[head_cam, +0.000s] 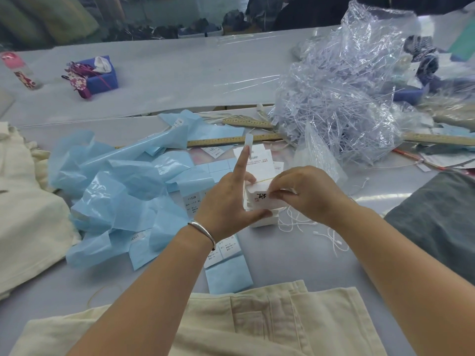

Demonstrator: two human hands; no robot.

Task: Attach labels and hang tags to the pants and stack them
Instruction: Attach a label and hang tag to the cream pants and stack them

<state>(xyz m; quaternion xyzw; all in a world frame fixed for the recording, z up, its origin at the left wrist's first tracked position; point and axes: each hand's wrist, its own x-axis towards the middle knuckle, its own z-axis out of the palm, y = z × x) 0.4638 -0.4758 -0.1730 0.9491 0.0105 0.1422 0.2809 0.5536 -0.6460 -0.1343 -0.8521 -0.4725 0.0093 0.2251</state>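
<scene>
Grey worktable, littered with pale blue backing paper (120, 191). At frame centre the left hand (226, 201) steadies a white rubber-banded bundle of hang tags (259, 201), forefinger raised; the right hand (305, 194) pinches the top tag. Judged step: freeing one tag. Next, carrying it to the cream pants (257, 322) at bottom.

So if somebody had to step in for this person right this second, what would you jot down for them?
Left hand: steadies the white bundle of paper hang tags, forefinger raised.
Right hand: pinches the top tag of that bundle.
A thin yellow rubber band stretches between the hands.
Cream cotton pants lie nearest, no tag visible on them; another cream garment lies left.
White tag strings lie beside the bundle; blue label backing sheets are scattered left.
Left: pull a tag, attach, stack.
</scene>
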